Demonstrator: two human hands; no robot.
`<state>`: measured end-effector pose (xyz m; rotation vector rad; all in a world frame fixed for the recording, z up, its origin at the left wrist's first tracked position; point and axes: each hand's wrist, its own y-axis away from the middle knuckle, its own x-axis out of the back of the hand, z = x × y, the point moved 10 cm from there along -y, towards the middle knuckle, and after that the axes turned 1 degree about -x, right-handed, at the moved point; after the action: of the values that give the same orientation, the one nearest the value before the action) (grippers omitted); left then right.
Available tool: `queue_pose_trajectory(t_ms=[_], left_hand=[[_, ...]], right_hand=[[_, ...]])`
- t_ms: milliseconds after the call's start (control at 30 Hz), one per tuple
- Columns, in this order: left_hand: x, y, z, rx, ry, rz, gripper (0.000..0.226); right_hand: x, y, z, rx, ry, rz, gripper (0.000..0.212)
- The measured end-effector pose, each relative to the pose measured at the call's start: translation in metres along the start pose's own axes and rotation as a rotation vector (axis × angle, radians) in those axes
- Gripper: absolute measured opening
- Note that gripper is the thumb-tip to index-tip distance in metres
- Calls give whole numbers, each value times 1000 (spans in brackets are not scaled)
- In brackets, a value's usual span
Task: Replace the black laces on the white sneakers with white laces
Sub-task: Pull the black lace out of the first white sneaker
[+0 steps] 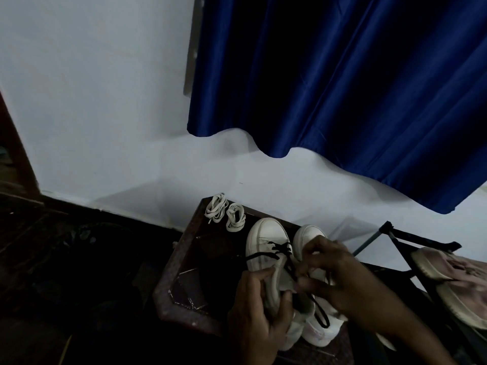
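unlacing, left sneaker (263,241): toe away from wearer, long axis running fore-aft on bench (179,259). left hand (253,312) grips its near side wall; right hand (332,275), nearer the eyelets, pinches black lace (279,250). white laces (226,212): two coils, far-left bench corner, untouched.

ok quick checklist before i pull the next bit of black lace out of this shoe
1. Held sneaker steady: ok, the left hand grips its side.
2. Grip on the black lace: ok, the right hand pinches it near the tongue, though the fingers are blurred.
3. Black lace fully out: not ok, it crosses the eyelets near the toe.
4. White laces ready: ok, two coiled bundles lie on the table's far corner.
5. Other sneaker's lacing: cannot tell, the right hand covers it.
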<state>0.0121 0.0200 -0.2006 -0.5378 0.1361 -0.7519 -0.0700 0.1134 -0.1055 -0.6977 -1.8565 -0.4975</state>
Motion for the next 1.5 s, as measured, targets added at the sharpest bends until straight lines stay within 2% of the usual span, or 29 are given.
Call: queue_pose_trajectory(t_ms=[33, 100, 167, 200, 300, 500, 633, 667, 767, 833, 933, 1033, 1100, 1167, 1267, 1367, 1500], left_hand=[[1, 0, 0, -4, 2, 7, 38], [2, 0, 1, -20, 0, 21, 38], [3, 0, 1, -29, -5, 26, 38], [3, 0, 0, -29, -3, 29, 37], [1, 0, 1, -28, 7, 22, 39], [1, 0, 3, -28, -12, -3, 40], [1, 1, 3, -50, -80, -10, 44], [0, 1, 4, -52, -89, -14, 43], [0, 1, 3, -42, -76, -19, 41], [1, -1, 2, -38, -67, -15, 40], [1, -1, 3, -29, -59, -13, 41], [2, 0, 4, -18, -23, -5, 35], [5, 1, -1, 23, 17, 21, 28], [6, 2, -9, 101, 45, 32, 28], [10, -4, -13, 169, 50, 23, 28], [15, -25, 5, 67, -44, -65, 28], [17, -45, 19, -21, -263, -258, 30]], right_hand=[[9, 10, -5, 54, -16, -90, 5], [32, 24, -2, 66, 50, -164, 20], [42, 22, 13, -38, 115, -178, 36], [38, 18, 19, -89, 167, -178, 36], [12, -3, 17, -199, 240, -70, 22], [-17, -20, 20, -280, 301, 121, 24], [-9, -16, 9, -211, 196, 192, 6], [-8, -11, 5, -186, 210, 151, 3], [-6, 14, 0, -118, 211, -155, 7], [12, 25, -5, -105, 171, -206, 5], [46, 27, 1, -216, 13, -67, 12], [81, 13, 20, -285, -126, 203, 13], [105, 1, 37, -329, -137, 415, 10], [112, -13, 55, -375, -104, 531, 8], [82, -40, 63, -367, -34, 395, 9], [50, -42, 67, -349, -77, 316, 17], [28, -34, 53, -180, -100, 309, 19]])
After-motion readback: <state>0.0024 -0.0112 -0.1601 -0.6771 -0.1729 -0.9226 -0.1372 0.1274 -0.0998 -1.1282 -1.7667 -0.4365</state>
